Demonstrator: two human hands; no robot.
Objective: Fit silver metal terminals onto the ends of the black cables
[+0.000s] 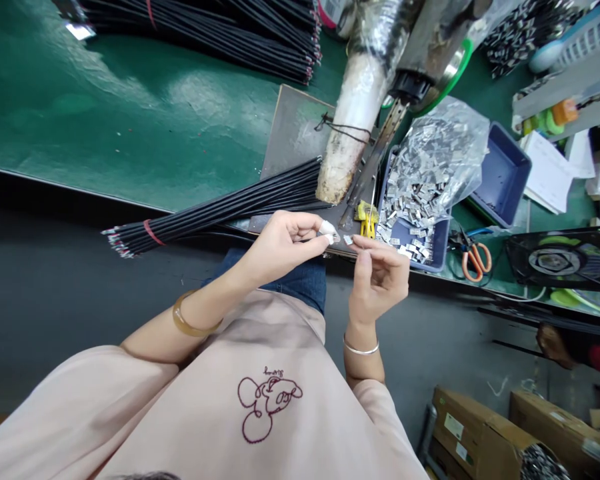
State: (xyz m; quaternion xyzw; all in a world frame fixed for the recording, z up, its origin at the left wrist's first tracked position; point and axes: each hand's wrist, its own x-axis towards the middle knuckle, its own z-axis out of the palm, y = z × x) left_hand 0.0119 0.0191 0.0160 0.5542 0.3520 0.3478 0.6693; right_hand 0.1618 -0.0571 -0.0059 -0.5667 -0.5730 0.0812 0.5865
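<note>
My left hand pinches something small at its taped fingertips, next to a small metal clip. My right hand holds that clip between thumb and forefinger, just in front of the table's edge. A bundle of black cables bound with a red band lies on the green table, its far end beside my left hand. A blue tray with several metal clips in a clear bag stands just behind my right hand.
A machine wrapped in plastic stands over a dark plate. More black cables lie at the back. Orange-handled scissors, a small fan, an empty blue tray and papers are at the right. Cardboard boxes stand on the floor.
</note>
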